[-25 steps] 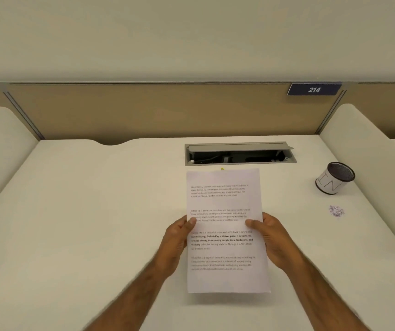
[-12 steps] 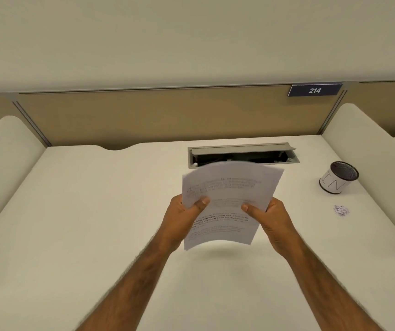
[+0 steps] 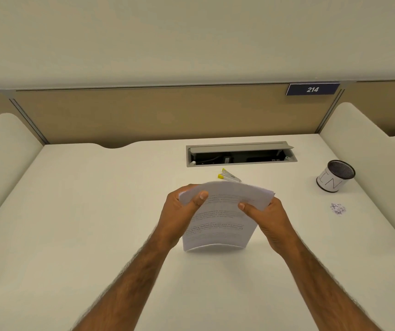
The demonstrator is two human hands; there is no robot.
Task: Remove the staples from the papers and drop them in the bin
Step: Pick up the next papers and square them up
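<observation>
A stack of printed white papers [image 3: 220,223] is held above the desk, its top edge curled over toward me. My left hand [image 3: 182,211] grips the upper left side, thumb on the front. My right hand [image 3: 268,220] grips the upper right side the same way. Just beyond the papers a staple remover [image 3: 228,176] with yellow tips lies on the desk. The bin [image 3: 336,176], a small round mesh cup with a white label, stands at the far right. A small heap of pulled staples [image 3: 338,209] lies on the desk in front of the bin. No staple shows on the papers.
The white desk [image 3: 96,223] has an open grey cable tray [image 3: 240,154] at its back middle. Curved white dividers [image 3: 363,149] rise on both sides, and a tan partition with a blue "214" plate [image 3: 312,89] closes the back.
Both hands have lifted the papers off the desk and bent the top edge over toward me. The staple remover that the sheets covered has come into sight.
</observation>
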